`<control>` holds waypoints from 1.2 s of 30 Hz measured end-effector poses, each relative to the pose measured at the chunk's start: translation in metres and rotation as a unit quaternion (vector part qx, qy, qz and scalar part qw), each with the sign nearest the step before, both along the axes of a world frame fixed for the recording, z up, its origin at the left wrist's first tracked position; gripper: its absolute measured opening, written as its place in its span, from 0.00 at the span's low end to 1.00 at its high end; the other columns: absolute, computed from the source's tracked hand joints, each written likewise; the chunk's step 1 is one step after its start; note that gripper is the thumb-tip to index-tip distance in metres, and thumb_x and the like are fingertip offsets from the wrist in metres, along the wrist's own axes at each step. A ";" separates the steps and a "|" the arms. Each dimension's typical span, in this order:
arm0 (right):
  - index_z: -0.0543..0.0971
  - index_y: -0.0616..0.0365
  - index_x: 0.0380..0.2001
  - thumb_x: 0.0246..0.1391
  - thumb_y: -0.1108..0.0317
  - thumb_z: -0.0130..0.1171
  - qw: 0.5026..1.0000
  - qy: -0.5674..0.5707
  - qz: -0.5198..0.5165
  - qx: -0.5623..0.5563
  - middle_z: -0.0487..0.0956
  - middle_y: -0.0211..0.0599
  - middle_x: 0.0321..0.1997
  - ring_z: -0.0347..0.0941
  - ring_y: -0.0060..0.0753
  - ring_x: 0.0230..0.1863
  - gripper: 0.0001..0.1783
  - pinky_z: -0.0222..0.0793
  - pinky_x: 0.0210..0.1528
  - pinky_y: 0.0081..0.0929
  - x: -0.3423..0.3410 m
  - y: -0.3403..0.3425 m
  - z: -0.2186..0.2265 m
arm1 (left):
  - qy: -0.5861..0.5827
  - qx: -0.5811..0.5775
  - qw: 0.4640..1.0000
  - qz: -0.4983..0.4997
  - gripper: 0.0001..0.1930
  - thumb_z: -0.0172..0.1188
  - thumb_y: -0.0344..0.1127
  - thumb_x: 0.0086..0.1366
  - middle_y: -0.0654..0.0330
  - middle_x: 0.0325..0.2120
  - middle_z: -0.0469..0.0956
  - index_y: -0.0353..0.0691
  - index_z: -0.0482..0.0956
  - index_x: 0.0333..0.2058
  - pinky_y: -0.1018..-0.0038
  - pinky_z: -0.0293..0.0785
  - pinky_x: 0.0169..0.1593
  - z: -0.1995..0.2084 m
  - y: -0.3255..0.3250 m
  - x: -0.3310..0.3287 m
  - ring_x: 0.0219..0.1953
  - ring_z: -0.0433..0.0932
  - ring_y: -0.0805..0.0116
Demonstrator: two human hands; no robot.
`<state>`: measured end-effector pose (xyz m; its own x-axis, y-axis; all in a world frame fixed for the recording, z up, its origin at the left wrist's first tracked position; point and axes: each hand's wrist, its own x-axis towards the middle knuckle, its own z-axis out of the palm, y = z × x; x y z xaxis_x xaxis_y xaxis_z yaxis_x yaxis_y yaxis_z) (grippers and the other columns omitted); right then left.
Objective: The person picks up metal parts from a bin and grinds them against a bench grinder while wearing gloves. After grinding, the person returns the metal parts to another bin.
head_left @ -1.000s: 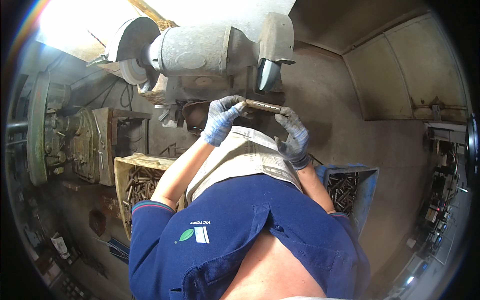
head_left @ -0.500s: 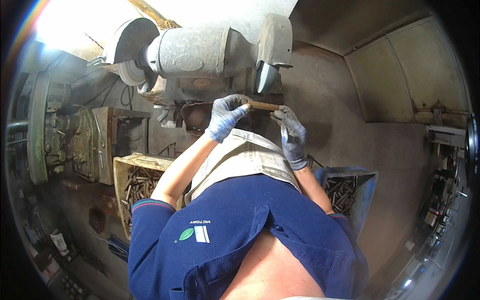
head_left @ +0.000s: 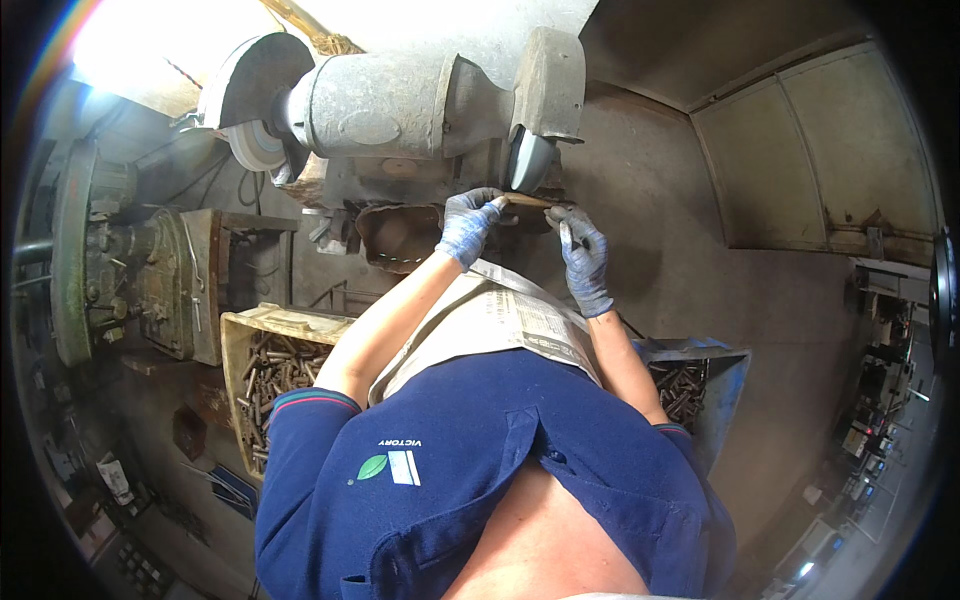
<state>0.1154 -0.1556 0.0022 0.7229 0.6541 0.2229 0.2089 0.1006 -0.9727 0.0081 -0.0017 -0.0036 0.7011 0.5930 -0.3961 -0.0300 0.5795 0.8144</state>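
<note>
A short brownish metal rod (head_left: 528, 201) spans between my two hands, just under the right wheel (head_left: 532, 160) of a grey bench grinder (head_left: 385, 100). My gloved left hand (head_left: 468, 228) pinches its left end. At the other end, my gloved right hand (head_left: 585, 258) grips it with closed fingertips. The rod lies at the wheel's lower edge and seems to touch it; from above I cannot be sure of the contact.
A yellowish crate (head_left: 235, 375) of metal pieces stands left of me, a blue crate (head_left: 728, 405) of similar pieces right. Printed paper (head_left: 540, 325) covers my lap. A rusty pan (head_left: 402, 238) sits below the grinder. Its white left wheel (head_left: 255, 147) is exposed. Green machinery (head_left: 75, 260) stands far left.
Both hands have carried the rod a little forward, the left hand also rightward, bringing it up to the right wheel. The grip at both ends stays the same.
</note>
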 end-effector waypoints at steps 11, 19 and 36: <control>0.80 0.61 0.36 0.50 0.79 0.56 0.997 0.080 -0.003 0.007 0.80 0.35 0.37 0.74 0.26 0.40 0.09 0.68 0.45 0.22 -0.012 0.024 -0.022 | 0.022 -0.016 0.999 0.033 0.03 0.57 0.26 0.58 0.58 0.23 0.78 0.32 0.77 0.30 0.79 0.74 0.23 -0.007 0.019 -0.005 0.22 0.78 0.69; 0.76 0.67 0.40 0.58 0.71 0.50 0.993 0.115 0.030 -0.027 0.77 0.44 0.42 0.73 0.35 0.46 0.11 0.67 0.54 0.33 -0.008 0.020 -0.026 | 0.048 -0.009 0.999 0.025 0.03 0.57 0.25 0.59 0.59 0.23 0.78 0.32 0.77 0.29 0.79 0.74 0.25 -0.008 0.022 -0.002 0.22 0.77 0.72; 0.76 0.69 0.40 0.58 0.66 0.52 0.985 0.171 0.032 -0.018 0.77 0.46 0.42 0.73 0.34 0.45 0.15 0.68 0.54 0.31 -0.013 0.032 -0.030 | 0.064 -0.026 0.997 0.043 0.04 0.58 0.25 0.58 0.56 0.22 0.78 0.30 0.77 0.29 0.76 0.74 0.25 -0.014 0.033 -0.002 0.21 0.77 0.70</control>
<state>0.1022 -0.1237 -0.0279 0.7084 0.7040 -0.0504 -0.1367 0.0669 -0.9884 0.0063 0.0310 -0.0177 0.5907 0.6249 -0.5105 0.0216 0.6202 0.7841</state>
